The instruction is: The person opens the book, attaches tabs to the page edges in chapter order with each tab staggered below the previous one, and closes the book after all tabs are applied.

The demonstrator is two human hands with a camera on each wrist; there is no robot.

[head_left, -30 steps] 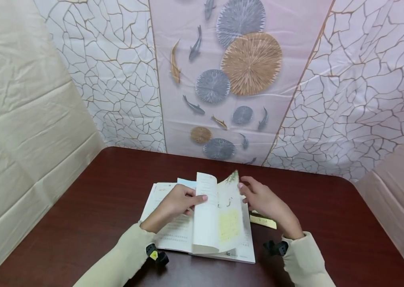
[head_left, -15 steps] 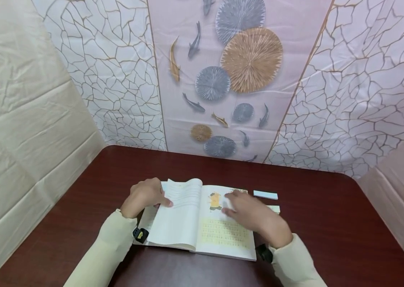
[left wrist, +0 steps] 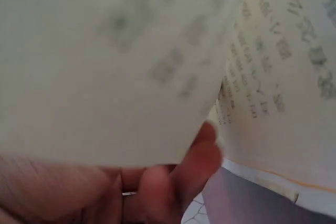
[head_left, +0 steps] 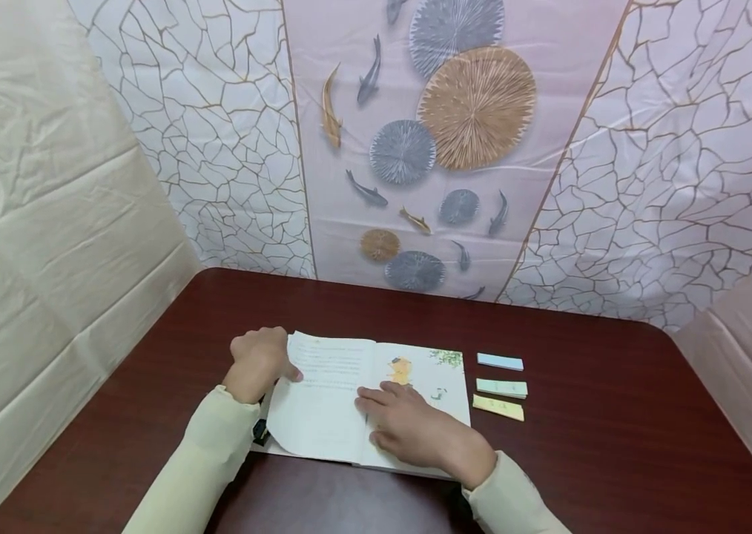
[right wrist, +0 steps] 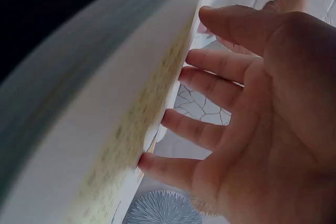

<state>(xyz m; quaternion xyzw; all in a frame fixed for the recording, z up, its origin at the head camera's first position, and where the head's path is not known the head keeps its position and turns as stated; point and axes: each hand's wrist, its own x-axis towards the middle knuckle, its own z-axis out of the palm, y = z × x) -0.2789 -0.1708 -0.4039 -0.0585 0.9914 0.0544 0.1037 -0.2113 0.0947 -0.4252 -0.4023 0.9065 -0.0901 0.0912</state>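
Observation:
An open book (head_left: 329,415) lies on the table, with printed text on its left page and an orange cartoon figure on its right page. At the left page's outer edge, my left hand (head_left: 259,362) grips the page, thumb on top. The left wrist view shows that page (left wrist: 105,93) lifted, with curled fingers (left wrist: 202,161) at its edge and another printed page beyond. My right hand (head_left: 409,426) lies over the book near the spine. Its fingers are spread and nearly straight in the right wrist view, fingertips (right wrist: 149,161) touching the page.
Right of the book, a blue sticky-note strip (head_left: 500,362), a green strip (head_left: 502,388) and a yellow strip (head_left: 498,408) lie in a column. The dark red table (head_left: 589,430) ends at a patterned cloth backdrop (head_left: 409,200) behind.
The turned pages have gone over to the left, and the left hand has moved left with them. The right hand has come from the right edge to the spine, uncovering the strips.

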